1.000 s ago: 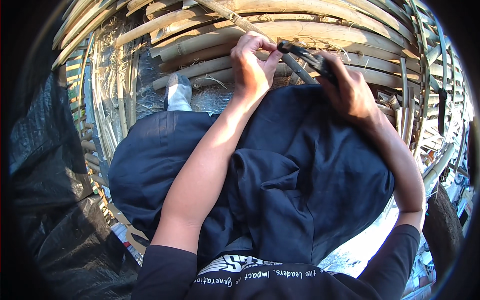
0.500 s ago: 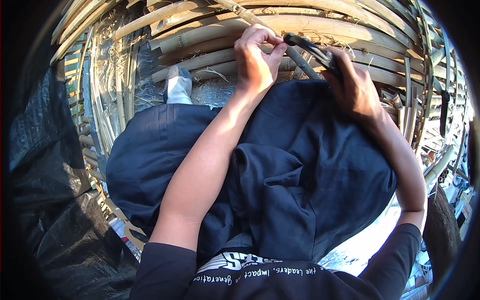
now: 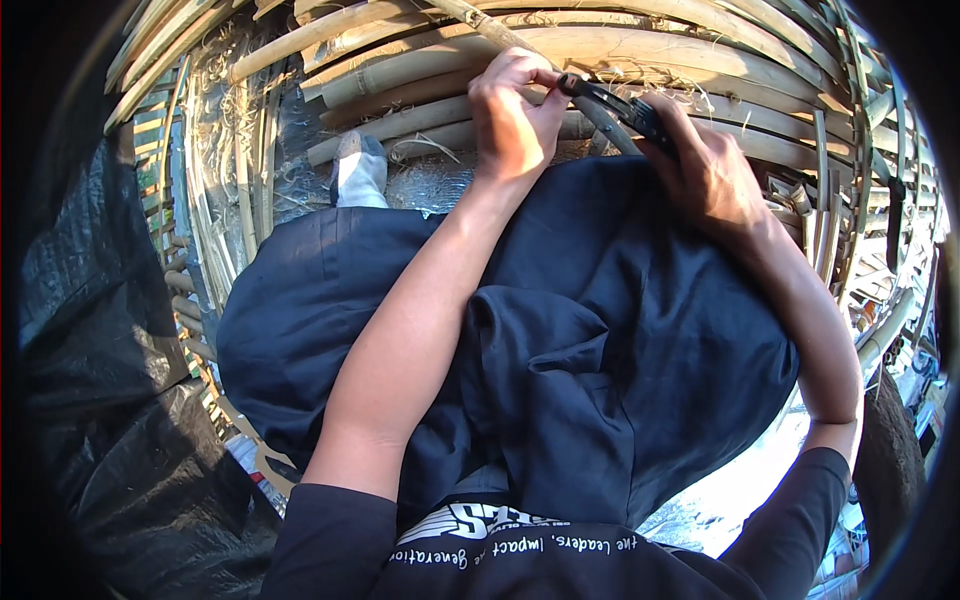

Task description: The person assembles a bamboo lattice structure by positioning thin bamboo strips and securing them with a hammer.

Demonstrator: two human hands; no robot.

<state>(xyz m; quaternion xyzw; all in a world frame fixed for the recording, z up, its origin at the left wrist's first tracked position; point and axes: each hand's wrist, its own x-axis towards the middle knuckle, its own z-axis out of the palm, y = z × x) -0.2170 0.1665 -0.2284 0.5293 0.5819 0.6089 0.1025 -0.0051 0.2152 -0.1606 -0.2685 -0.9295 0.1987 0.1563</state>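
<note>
Pale tan bamboo poles run across the top of the frame. Black-handled pliers sit at upper centre. Dark navy trousers fill the middle. A grey-white sock shows at upper left. Black plastic sheet covers the left edge.

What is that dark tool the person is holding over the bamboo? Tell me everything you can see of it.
The dark tool looks like pliers or cutters: two long handles, blackish and metal-looking, narrowing to a small head. It lies slanted, head up-left, handles down-right. The right hand grips the handles; the left hand pinches at the head, against a thin bamboo stick. Whether its jaws are open is too small to tell.
</note>
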